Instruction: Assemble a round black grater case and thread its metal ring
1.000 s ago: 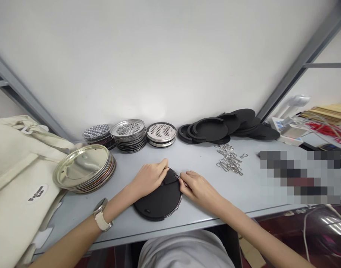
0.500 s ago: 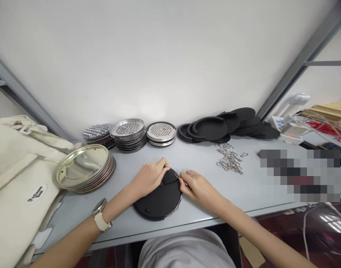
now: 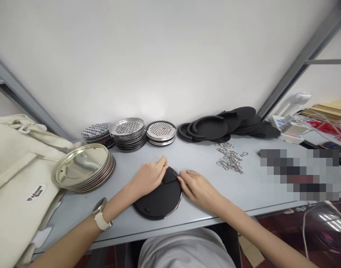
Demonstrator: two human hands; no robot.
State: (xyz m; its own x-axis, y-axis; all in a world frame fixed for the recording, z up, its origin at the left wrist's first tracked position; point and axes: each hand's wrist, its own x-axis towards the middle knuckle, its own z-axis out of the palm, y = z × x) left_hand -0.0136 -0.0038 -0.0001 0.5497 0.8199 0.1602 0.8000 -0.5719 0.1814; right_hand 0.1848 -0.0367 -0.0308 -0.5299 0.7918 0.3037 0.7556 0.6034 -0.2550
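Note:
A round black disc (image 3: 158, 199) with a metal rim along its right edge lies near the front of the table. My left hand (image 3: 151, 175) is closed on the disc's upper left edge, its thumb and fingers near the top. At the upper right edge my right hand (image 3: 196, 188) pinches a small metal clip (image 3: 176, 174), whose looped end shows beyond the fingertips. Part of the disc's upper left is hidden under my left hand. Behind my right hand lies a loose pile of similar metal clips (image 3: 231, 160).
Stacks of round metal plates (image 3: 81, 167) and perforated metal discs (image 3: 127, 130) stand at left and centre back. Black discs with raised rims (image 3: 211, 127) lean in a heap at back right. A cream bag (image 3: 16, 178) covers the left end; a blurred patch (image 3: 296, 175) lies right.
Both hands keep nearly the same place at the disc. My right fingers have shifted slightly left on the clip, and more of the clip's loop shows.

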